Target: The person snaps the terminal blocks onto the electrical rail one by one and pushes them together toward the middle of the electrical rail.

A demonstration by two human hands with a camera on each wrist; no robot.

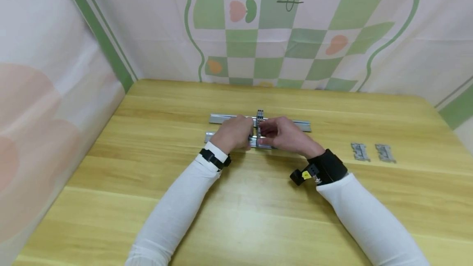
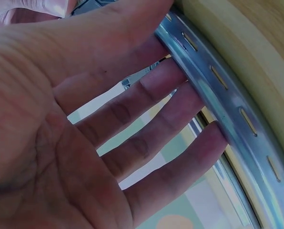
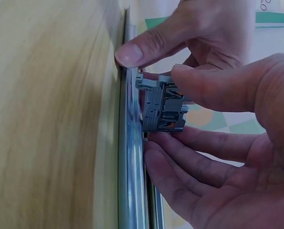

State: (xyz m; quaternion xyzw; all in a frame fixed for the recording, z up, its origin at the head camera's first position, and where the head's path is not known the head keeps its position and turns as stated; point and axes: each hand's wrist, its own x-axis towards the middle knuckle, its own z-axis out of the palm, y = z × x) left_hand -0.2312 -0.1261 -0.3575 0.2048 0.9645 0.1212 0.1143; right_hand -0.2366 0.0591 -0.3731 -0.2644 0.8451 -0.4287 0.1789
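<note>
Two slotted metal DIN rails lie side by side across the table, the far rail (image 1: 301, 125) and the near rail (image 1: 209, 136). My left hand (image 1: 236, 131) grips the near rail, thumb on its front edge and fingertips (image 2: 213, 136) against its other side. Just to the right, my right hand (image 1: 286, 135) holds grey terminal blocks (image 3: 163, 107) at the near rail, thumb on one end and fingers at the other. From above, the grey blocks (image 1: 260, 115) stand between both hands and reach over the far rail. Whether they are clipped on cannot be told.
Two more grey terminal blocks lie flat on the right of the table, one (image 1: 360, 152) left of the other (image 1: 385, 153). A patterned cloth (image 1: 273, 44) hangs behind the wooden table (image 1: 244, 216), and another cloth (image 1: 55, 93) borders its left side.
</note>
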